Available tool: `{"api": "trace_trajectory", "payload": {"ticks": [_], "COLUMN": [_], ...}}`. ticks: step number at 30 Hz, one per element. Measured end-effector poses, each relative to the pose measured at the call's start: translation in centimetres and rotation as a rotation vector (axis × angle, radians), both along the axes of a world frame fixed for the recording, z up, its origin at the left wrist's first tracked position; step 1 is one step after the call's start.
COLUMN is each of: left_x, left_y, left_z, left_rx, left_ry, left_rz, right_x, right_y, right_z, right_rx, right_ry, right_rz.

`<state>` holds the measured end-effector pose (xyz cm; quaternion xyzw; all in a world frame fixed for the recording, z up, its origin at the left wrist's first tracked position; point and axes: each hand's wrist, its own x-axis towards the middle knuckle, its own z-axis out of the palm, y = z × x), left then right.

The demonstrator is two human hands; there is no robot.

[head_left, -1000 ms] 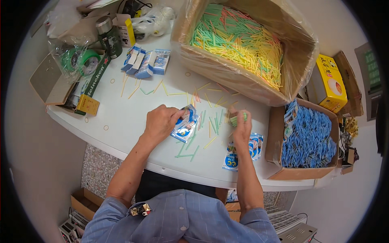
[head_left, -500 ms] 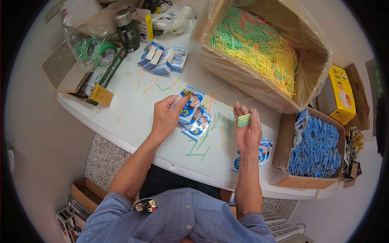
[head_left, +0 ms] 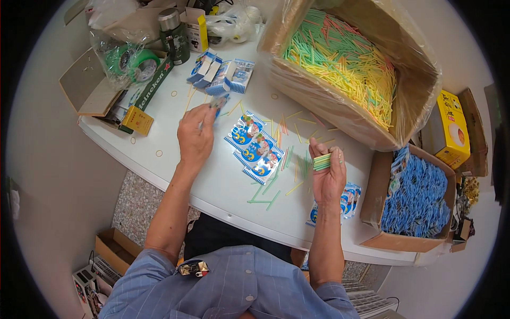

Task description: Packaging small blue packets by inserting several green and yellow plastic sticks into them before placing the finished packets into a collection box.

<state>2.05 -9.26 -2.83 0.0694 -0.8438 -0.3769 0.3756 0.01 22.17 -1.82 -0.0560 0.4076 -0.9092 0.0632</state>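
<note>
Far left: an open box [head_left: 81, 91] on the table, rolls of green tape [head_left: 143, 68] in clear plastic at it, a small yellow carton [head_left: 139, 121] at its near corner. Behind, a dark green flask [head_left: 174, 41] stands upright.

Left hand [head_left: 195, 133]: raised over the table, thumb and fingers closed on a blue-and-white packet [head_left: 219, 102] (smeared by blur, so its face cannot be read). Just beyond it lie small blue-and-white boxes [head_left: 223, 75].

Centre: overlapping flat packets [head_left: 256, 151] lie on the white table [head_left: 212, 183], fanned in a slanting row between the two hands. Loose coloured sticks [head_left: 272, 201] are scattered beside and behind them.

Right hand [head_left: 329, 183]: palm up, fingers curled, thumb closed against a bundle of short green sticks [head_left: 322, 162]. More packets [head_left: 350, 199] lie by its wrist, partly covered.

Behind: a large plastic-lined carton [head_left: 319, 101] holding green, yellow and pink sticks. Far right: a cardboard box [head_left: 370, 210] filled with blue strips, near a yellow box [head_left: 452, 127].
</note>
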Motion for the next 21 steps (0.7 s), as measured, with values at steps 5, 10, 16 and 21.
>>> {"api": "trace_trajectory", "payload": {"ticks": [5, 10, 16, 21], "left_x": [0.7, 0.3, -0.2, 0.6], "left_y": [1.9, 1.5, 0.0, 0.6], "left_z": [1.0, -1.9, -1.3, 1.5], "left_rx": [0.946, 0.21, -0.403, 0.641], "left_ry": [-0.167, -0.469, -0.142, -0.16], "left_rz": [-0.235, -0.131, 0.048, -0.132], "right_x": [0.1, 0.4, 0.8, 0.6], "right_y": [-0.5, -0.8, -0.3, -0.6], "right_z": [0.3, 0.3, -0.1, 0.1], "right_rx": [-0.007, -0.006, 0.009, -0.006], "right_ry": [0.008, 0.009, -0.002, -0.006], "right_rz": [0.017, 0.022, 0.009, 0.011]}}
